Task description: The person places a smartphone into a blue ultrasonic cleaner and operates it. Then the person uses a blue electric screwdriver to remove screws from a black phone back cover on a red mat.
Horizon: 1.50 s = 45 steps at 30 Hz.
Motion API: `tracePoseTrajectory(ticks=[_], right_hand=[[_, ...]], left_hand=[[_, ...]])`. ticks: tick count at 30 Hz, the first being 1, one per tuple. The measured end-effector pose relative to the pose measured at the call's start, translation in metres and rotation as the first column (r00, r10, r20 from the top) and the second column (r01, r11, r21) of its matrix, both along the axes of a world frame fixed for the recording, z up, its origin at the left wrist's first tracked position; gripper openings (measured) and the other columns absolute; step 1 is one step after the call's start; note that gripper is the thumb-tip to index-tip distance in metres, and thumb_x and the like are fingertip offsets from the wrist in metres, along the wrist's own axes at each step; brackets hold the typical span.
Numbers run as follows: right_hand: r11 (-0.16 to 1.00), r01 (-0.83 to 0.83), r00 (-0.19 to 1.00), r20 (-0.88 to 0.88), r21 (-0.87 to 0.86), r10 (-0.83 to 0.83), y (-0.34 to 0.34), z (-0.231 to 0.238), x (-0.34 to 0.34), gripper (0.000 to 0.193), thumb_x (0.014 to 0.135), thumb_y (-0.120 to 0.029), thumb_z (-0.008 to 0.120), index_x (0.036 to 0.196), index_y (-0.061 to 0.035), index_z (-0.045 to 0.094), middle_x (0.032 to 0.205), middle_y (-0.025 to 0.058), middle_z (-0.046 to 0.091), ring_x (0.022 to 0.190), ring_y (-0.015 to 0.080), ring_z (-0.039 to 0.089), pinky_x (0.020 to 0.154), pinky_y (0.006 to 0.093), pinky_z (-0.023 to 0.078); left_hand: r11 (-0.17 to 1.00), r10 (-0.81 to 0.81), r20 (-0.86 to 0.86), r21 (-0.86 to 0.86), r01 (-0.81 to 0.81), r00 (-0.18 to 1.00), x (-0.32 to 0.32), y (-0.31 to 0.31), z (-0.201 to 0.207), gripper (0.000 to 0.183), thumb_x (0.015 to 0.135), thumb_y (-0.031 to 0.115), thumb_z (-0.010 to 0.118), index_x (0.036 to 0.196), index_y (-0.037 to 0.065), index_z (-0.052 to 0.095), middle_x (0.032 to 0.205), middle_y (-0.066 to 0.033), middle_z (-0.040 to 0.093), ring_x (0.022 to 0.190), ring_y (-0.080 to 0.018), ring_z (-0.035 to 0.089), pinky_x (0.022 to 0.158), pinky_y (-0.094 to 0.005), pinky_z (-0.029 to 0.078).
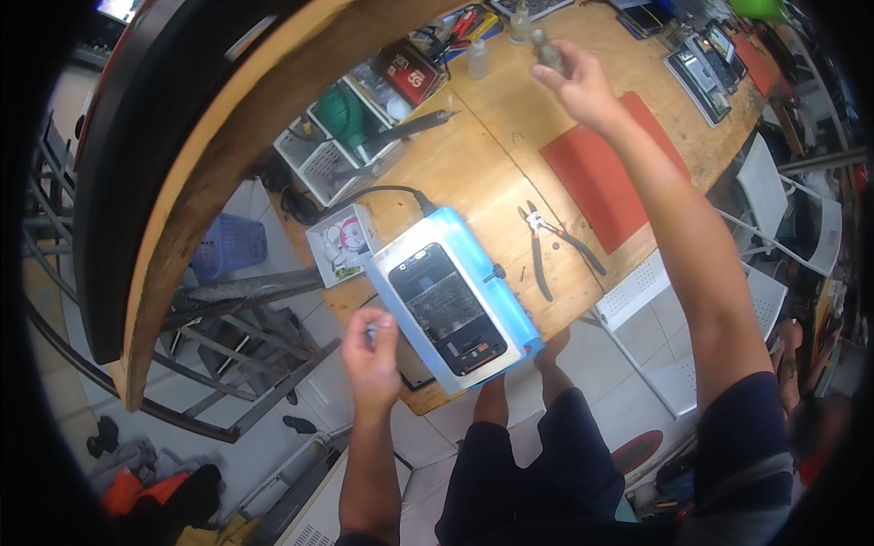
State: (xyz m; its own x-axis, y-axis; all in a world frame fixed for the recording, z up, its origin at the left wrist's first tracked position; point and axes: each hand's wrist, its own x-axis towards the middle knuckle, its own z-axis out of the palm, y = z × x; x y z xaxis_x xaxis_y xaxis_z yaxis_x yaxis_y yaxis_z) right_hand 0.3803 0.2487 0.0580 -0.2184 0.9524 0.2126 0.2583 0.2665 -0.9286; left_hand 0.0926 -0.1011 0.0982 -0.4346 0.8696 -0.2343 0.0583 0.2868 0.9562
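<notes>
My right hand [587, 91] reaches to the far side of the wooden table and grips a small greyish bottle [548, 53]. My left hand [371, 364] is closed, fingers curled in beside the near left corner of a blue-and-white machine [375, 273]; what it holds, if anything, is hidden. On that machine lies an opened phone [446, 309] with its inner parts showing. A black cable [391, 191] runs into the machine's far end. To its right lie cutting pliers [551, 238], handles toward me.
A red mat [601, 196] lies under my right forearm. White baskets [314, 164] hold a green air blower [342, 116]. Nearby are a soldering-iron-like black tool [419, 125], a clear bottle [478, 59] and a small white box [339, 241]. Disassembled devices [701, 82] sit far right.
</notes>
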Motion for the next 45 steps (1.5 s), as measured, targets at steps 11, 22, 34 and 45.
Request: tracePoseTrajectory(ticks=[11, 22, 34, 45], right_hand=[[0.975, 0.031, 0.999, -0.037, -0.220, -0.040, -0.083, 0.002, -0.003, 0.030, 0.095, -0.014, 0.072, 0.120, -0.0005, 0.062, 0.101, 0.0004, 0.064, 0.094, 0.0106, 0.057, 0.087, 0.0282, 0.047], [0.841, -0.426, 0.899, -0.263, -0.335, 0.351, -0.197, 0.028, -0.063, 0.041, 0.092, -0.013, 0.075, 0.127, 0.0012, 0.060, 0.112, 0.0100, 0.068, 0.108, 0.0162, 0.063, 0.097, 0.0328, 0.049], [0.947, -0.301, 0.953, -0.075, -0.109, 0.294, -0.087, 0.011, -0.044, 0.033, 0.093, -0.014, 0.076, 0.121, -0.0027, 0.063, 0.091, 0.0001, 0.060, 0.086, 0.0094, 0.054, 0.079, 0.0266, 0.047], [0.990, 0.108, 0.992, 0.075, -0.092, -0.101, -0.028, -0.004, 0.007, 0.032, 0.095, -0.015, 0.074, 0.119, 0.0011, 0.062, 0.095, 0.0000, 0.063, 0.086, 0.0093, 0.055, 0.081, 0.0259, 0.046]], left_hand=[[0.996, 0.091, -0.192, 0.000, -0.092, 0.977, -0.062, 0.008, -0.009, 0.015, 0.100, 0.016, 0.068, 0.102, 0.002, 0.065, 0.093, -0.0002, 0.062, 0.089, -0.0092, 0.055, 0.082, -0.0259, 0.046], [0.856, 0.498, -0.312, 0.029, -0.516, 0.809, -0.177, -0.037, -0.052, 0.018, 0.102, 0.024, 0.066, 0.100, 0.006, 0.063, 0.089, 0.0043, 0.057, 0.082, -0.0059, 0.047, 0.074, -0.0228, 0.038], [0.929, 0.321, -0.243, -0.106, -0.354, 0.915, -0.088, -0.040, -0.014, 0.017, 0.104, 0.027, 0.064, 0.098, 0.012, 0.062, 0.075, 0.0090, 0.047, 0.063, -0.0013, 0.040, 0.055, -0.0215, 0.032], [0.989, 0.077, 0.062, -0.127, -0.069, 0.995, -0.018, 0.006, 0.000, 0.013, 0.101, 0.017, 0.066, 0.102, 0.005, 0.064, 0.085, 0.0048, 0.057, 0.079, -0.0042, 0.049, 0.072, -0.0223, 0.042]])
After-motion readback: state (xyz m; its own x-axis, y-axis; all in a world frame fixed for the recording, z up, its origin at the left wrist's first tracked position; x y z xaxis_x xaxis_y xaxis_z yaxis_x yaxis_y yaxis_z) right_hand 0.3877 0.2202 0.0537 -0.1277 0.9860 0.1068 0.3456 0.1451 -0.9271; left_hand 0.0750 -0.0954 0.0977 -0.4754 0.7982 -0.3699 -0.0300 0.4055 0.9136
